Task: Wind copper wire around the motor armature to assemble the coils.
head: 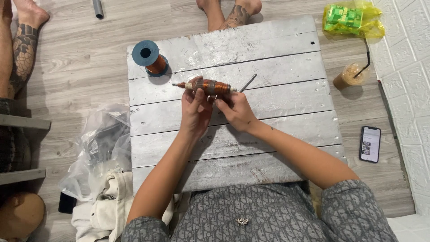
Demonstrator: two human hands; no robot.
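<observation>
My left hand (195, 107) grips a small motor armature (209, 86) wound with copper wire, held level above a white wooden board (277, 103). The fingers of my right hand (235, 110) pinch at the armature's right end from below. A thin metal rod (247, 83) lies on the board just right of the armature. A blue spool of copper wire (150, 58) stands at the board's far left corner.
Clear plastic bags (101, 143) and pale cloth (107, 208) lie left of the board. An iced drink cup (351, 75), a phone (370, 143) and a yellow bag with green parts (351, 19) sit at right. Other persons' tattooed legs (22, 49) and feet (233, 13) are nearby.
</observation>
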